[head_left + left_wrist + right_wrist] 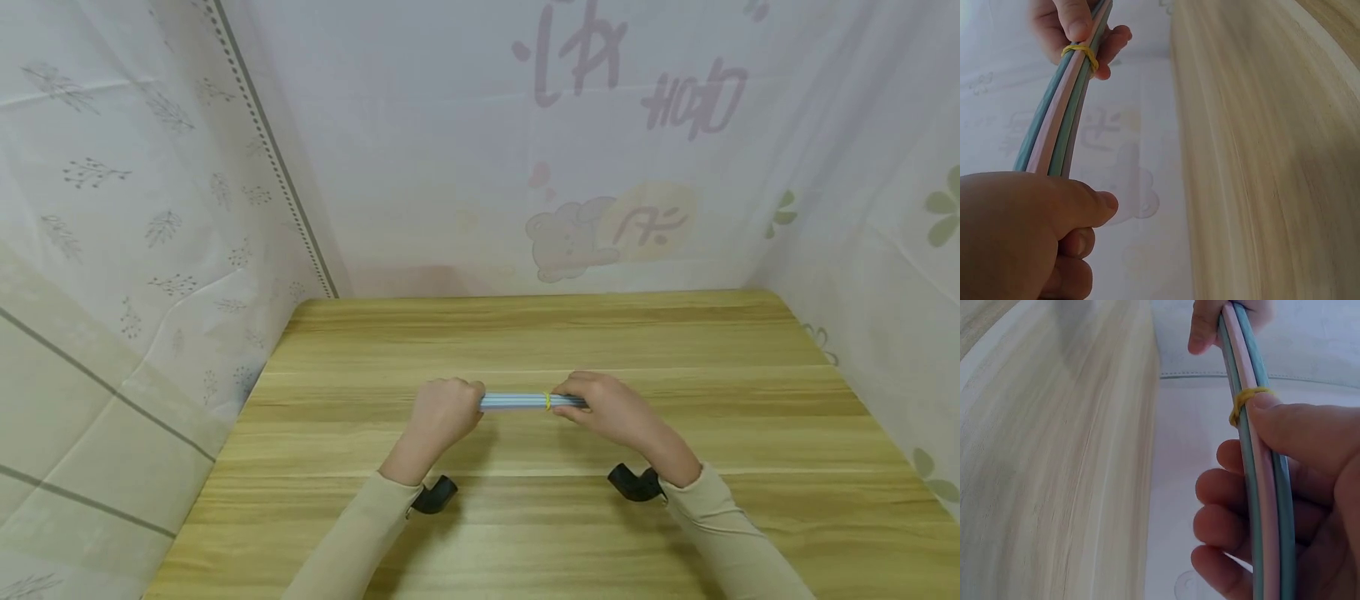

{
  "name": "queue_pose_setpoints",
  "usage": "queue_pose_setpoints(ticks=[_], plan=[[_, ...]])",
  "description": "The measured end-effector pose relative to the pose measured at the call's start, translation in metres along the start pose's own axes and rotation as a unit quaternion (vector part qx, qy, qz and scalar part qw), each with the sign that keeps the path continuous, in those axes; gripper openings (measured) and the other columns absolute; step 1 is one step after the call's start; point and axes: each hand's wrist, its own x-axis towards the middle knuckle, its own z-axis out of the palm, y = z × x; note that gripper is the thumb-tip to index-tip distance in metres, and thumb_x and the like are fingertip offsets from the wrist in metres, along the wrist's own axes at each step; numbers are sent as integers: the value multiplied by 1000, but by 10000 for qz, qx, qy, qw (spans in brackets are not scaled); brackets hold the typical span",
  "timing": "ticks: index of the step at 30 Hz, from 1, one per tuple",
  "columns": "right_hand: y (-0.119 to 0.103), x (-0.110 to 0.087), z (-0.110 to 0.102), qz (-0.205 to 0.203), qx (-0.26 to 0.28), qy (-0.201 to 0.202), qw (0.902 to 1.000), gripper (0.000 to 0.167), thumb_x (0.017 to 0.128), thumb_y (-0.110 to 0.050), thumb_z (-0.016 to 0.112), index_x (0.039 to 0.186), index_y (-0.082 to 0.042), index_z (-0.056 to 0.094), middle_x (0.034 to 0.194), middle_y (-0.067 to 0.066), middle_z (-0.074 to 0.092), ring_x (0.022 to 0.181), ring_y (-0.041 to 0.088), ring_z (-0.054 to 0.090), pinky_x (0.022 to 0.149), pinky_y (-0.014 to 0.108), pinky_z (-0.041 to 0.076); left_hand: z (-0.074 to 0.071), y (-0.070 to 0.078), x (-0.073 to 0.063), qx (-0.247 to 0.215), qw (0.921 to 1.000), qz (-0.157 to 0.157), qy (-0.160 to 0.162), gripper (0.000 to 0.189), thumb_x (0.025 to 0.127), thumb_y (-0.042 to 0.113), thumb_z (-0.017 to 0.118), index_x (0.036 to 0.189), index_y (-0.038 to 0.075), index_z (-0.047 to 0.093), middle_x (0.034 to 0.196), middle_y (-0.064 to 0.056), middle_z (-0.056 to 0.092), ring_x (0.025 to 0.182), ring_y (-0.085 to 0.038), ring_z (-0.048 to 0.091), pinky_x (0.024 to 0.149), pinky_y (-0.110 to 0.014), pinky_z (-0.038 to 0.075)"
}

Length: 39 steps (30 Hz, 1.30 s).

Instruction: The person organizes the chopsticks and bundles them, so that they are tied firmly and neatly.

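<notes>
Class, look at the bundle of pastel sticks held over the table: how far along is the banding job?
Done: one yellow rubber band already circles the bundle of pastel sticks near its right end. In hand: the left hand grips the left end, and the right hand pinches the bundle at the band, above the wooden table. Left, probably: the left end shows no band.

A light wooden table [525, 333] with pale grain bands runs wall to wall, hemmed by patterned white curtains [150, 208] on three sides.
</notes>
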Motion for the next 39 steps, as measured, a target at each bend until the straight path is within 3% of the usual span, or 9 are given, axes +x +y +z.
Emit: queue_pose_setpoints(ticks=[5, 13, 26, 39], plan=[[-3, 4, 3, -245, -134, -55, 9996, 25, 89, -21, 67, 110, -8, 68, 92, -4, 63, 75, 3, 55, 66, 23, 49, 0, 1, 0, -62, 10000, -6, -10, 36, 76, 21, 78, 59, 16, 47, 48, 7, 36, 45, -5, 20, 38, -19, 18], [-7, 5, 9, -499, -220, 337, 9979, 22, 87, -18, 70, 105, -6, 68, 88, -3, 63, 68, 2, 49, 60, 19, 45, -1, 1, 0, 15, 10000, 0, -41, 36, 76, 20, 78, 58, 16, 47, 49, 7, 34, 46, -5, 19, 39, -19, 16], [-12, 8, 15, -247, -470, 649, 9965, 33, 83, -31, 72, 112, -15, 71, 82, -6, 64, 57, 0, 41, 51, 15, 36, -4, 1, 0, -46, 10000, -13, -11, 33, 76, 19, 78, 60, 15, 49, 49, 6, 37, 45, -6, 20, 39, -19, 18], [-14, 10, 20, -553, -1148, 833, 9883, 47, 82, -41, 70, 126, -27, 63, 74, -4, 65, 50, -1, 38, 45, 14, 30, -5, 3, 0, 11, 10000, 40, 16, 27, 76, 22, 80, 64, 14, 57, 50, 5, 48, 42, -4, 25, 36, -19, 26]])
